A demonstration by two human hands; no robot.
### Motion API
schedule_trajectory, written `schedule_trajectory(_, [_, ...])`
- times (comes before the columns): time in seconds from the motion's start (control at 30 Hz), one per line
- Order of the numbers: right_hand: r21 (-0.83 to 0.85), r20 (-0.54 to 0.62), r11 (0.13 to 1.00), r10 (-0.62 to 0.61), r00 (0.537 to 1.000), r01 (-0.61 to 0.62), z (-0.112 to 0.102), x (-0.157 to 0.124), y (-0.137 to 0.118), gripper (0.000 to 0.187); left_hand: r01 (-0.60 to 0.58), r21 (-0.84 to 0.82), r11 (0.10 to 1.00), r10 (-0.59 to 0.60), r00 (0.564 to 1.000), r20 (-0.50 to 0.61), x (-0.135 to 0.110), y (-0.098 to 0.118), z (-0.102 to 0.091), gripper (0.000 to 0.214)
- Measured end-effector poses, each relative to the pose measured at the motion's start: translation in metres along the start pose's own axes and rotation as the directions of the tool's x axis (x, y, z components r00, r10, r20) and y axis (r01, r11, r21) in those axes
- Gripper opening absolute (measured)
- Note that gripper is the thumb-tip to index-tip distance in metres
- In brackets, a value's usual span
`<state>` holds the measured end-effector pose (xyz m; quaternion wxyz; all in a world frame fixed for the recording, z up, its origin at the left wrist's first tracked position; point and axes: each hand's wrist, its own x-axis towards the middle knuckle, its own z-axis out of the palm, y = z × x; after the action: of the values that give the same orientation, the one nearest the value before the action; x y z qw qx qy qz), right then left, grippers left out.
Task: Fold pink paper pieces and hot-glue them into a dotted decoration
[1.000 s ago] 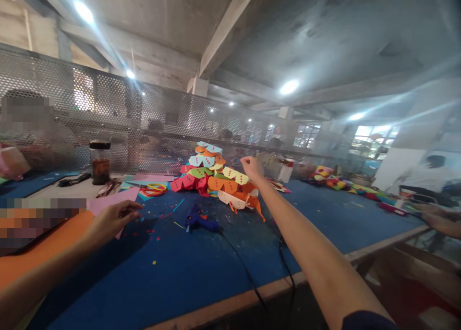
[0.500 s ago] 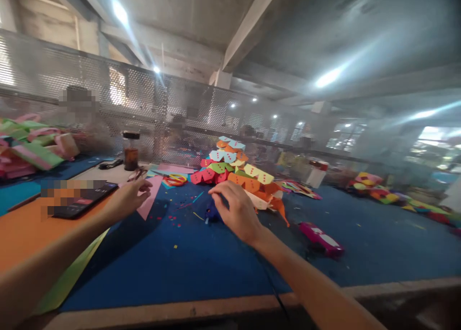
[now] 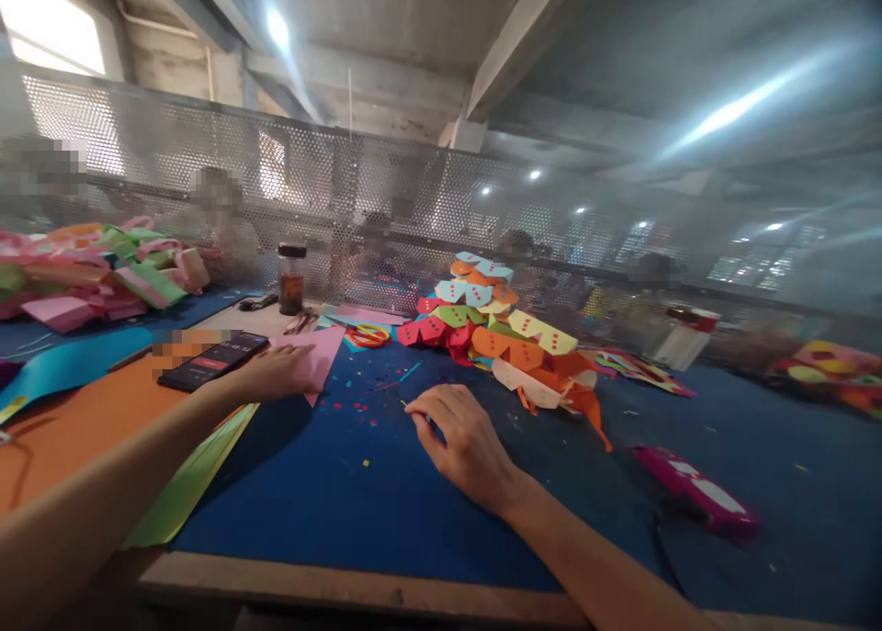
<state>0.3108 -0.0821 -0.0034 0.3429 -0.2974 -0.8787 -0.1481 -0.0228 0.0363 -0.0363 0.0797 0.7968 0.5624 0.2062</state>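
Note:
My left hand (image 3: 276, 374) lies flat, fingers stretched, on a pink paper sheet (image 3: 318, 354) beside a black phone (image 3: 210, 360). My right hand (image 3: 460, 438) rests on the blue table top (image 3: 331, 502) with fingers curled down and the fingertips close together; what lies under it is hidden. Just beyond it rises a pile of folded coloured paper pieces with red dots (image 3: 510, 337). Small paper scraps are scattered between the two hands.
Orange (image 3: 69, 420) and green (image 3: 186, 479) sheets lie at the left. Red-and-yellow scissors (image 3: 368, 337), a dark jar (image 3: 291, 280) and glasses sit near the mesh fence (image 3: 413, 208). A pink object (image 3: 693, 489) lies at the right. The wooden table edge (image 3: 344, 587) runs along the front.
My right hand drew back from the paper pile and came down onto the table where a blue glue gun lay. My left hand settled flat on the pink sheet. The view swung left.

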Motion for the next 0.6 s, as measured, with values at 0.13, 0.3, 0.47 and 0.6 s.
schedule_trajectory(0.13, [0.024,0.007,1.000,0.012,1.000,-0.012,0.0033,-0.0005,0.0000,0.016,-0.031,0.126,0.992,0.015,0.993,0.121,-0.0018,0.0001,0.0034,0.081])
schedule_trajectory(0.3, [0.034,0.012,0.999,0.023,1.000,-0.024,0.0059,-0.0023,0.0027,0.015,-0.036,0.227,0.973,0.002,0.989,0.146,-0.0004,-0.0012,0.0038,0.076])
schedule_trajectory(0.47, [0.042,0.028,0.998,0.038,0.999,-0.039,0.0074,-0.0030,0.0030,0.014,-0.038,0.271,0.962,-0.003,0.989,0.148,0.0002,0.0010,0.0029,0.065])
schedule_trajectory(0.6, [0.043,0.035,0.998,0.040,0.999,-0.042,0.0074,-0.0032,0.0022,0.014,-0.053,0.289,0.956,0.009,0.989,0.149,-0.0005,0.0033,0.0014,0.063])
